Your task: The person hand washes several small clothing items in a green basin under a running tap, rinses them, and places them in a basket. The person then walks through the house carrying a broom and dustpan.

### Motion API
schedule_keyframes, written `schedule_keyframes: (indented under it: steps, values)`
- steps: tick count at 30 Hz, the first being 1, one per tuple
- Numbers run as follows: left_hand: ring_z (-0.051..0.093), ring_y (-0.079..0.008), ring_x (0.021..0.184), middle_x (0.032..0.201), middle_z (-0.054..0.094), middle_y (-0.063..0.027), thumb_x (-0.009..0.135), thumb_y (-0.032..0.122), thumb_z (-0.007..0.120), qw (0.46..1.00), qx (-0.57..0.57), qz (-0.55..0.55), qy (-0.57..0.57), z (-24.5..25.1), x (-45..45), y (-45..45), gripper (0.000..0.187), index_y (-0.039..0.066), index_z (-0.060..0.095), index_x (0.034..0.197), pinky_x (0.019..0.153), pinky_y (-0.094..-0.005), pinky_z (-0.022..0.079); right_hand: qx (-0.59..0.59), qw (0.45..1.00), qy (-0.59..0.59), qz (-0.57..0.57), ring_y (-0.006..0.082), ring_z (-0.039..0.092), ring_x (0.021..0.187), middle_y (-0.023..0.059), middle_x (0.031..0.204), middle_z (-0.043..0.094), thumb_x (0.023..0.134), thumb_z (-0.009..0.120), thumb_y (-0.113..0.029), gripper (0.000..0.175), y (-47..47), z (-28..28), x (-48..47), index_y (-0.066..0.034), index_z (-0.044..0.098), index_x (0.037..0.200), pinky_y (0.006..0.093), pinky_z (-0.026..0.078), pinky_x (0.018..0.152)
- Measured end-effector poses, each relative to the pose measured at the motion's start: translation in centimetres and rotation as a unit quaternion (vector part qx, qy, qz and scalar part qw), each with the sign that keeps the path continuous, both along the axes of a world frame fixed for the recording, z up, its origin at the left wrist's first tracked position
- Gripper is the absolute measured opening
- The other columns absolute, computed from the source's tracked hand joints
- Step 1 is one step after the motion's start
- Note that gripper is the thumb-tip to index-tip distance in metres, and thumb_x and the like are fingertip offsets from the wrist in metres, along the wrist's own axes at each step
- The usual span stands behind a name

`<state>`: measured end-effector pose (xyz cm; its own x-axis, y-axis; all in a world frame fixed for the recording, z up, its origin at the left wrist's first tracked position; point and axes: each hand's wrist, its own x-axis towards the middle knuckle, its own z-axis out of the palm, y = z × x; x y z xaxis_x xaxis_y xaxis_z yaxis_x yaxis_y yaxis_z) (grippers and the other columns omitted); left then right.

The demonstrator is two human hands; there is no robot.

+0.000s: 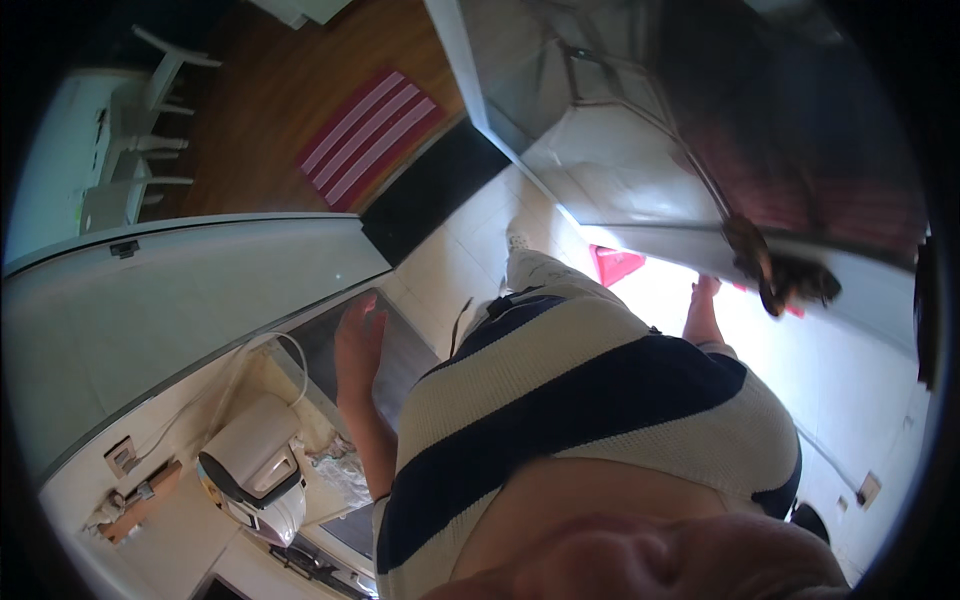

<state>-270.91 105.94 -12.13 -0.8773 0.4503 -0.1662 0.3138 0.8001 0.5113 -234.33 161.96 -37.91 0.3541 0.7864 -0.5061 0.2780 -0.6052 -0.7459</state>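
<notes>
My left hand (361, 341) is raised at my left side, fingers apart and nothing in them, over a dark grey surface (409, 352). Near that forearm, a white and black kitchen appliance (259, 465) stands on the counter beside clear plastic wrapping (345, 476). My right hand (705, 289) hangs low on the other side against a very bright background, so its fingers are hard to make out. Close to it is a red object (619, 264), partly hidden by the edge of a glossy panel (637, 165).
A dark threshold (435, 191) lies ahead, with a striped red mat (371, 139) on the wooden floor beyond. White chairs (161, 82) stand at the far left. A white cable (304, 360) loops near a wall socket (121, 456). The glossy panel rises at my right.
</notes>
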Motion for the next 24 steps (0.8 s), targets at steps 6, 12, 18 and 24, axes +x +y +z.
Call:
schedule_keyframes:
  steps: [6, 12, 18, 24]
  values:
    - [0.063, -0.0327, 0.101, 0.109, 0.066, -0.0161, 0.088, 0.018, 0.065, 0.997, 0.004, 0.009, -0.082, -0.9, -4.1, 0.6, 0.03, 0.007, 0.061, 0.115, 0.088, -0.0385, 0.049, 0.031, 0.985, 0.17, 0.006, 0.0237, 0.067, 0.087, 0.0105, 0.104, 0.065, 0.077, 0.079, -0.011, 0.055, -5.7, 0.5, -1.8, -0.0039, 0.051, 0.123, 0.0378, 0.058, 0.063]
    - [0.063, -0.0324, 0.1, 0.107, 0.066, -0.0159, 0.087, 0.018, 0.066, 0.987, 0.064, -0.108, -0.101, -2.9, -11.4, 1.2, 0.029, 0.005, 0.062, 0.112, 0.086, -0.0387, 0.049, 0.054, 0.996, 0.031, 0.061, 0.0179, 0.068, 0.09, 0.0087, 0.1, 0.069, 0.081, 0.077, -0.011, 0.027, -11.0, 3.7, 5.2, -0.0022, 0.065, 0.103, 0.0275, 0.06, 0.067]
    - [0.063, -0.0309, 0.1, 0.109, 0.066, -0.0153, 0.088, 0.016, 0.065, 0.982, 0.072, -0.145, -0.098, -0.9, -18.6, 1.3, 0.028, 0.003, 0.062, 0.112, 0.085, -0.0369, 0.05, 0.032, 0.992, 0.012, 0.12, 0.0162, 0.065, 0.085, 0.0086, 0.094, 0.066, 0.081, 0.076, -0.009, 0.022, -22.0, 10.2, 0.8, -0.0023, 0.063, 0.097, 0.0301, 0.058, 0.07]
    - [0.062, -0.0327, 0.099, 0.108, 0.066, -0.0141, 0.088, 0.022, 0.065, 0.956, 0.106, -0.265, -0.061, -1.5, -24.2, 4.3, 0.03, 0.004, 0.061, 0.111, 0.083, -0.0399, 0.05, 0.035, 0.939, 0.054, 0.339, 0.0161, 0.063, 0.081, 0.0073, 0.09, 0.065, 0.079, 0.076, -0.007, 0.023, -27.0, 14.5, -13.2, -0.0028, 0.061, 0.095, 0.0298, 0.054, 0.07]
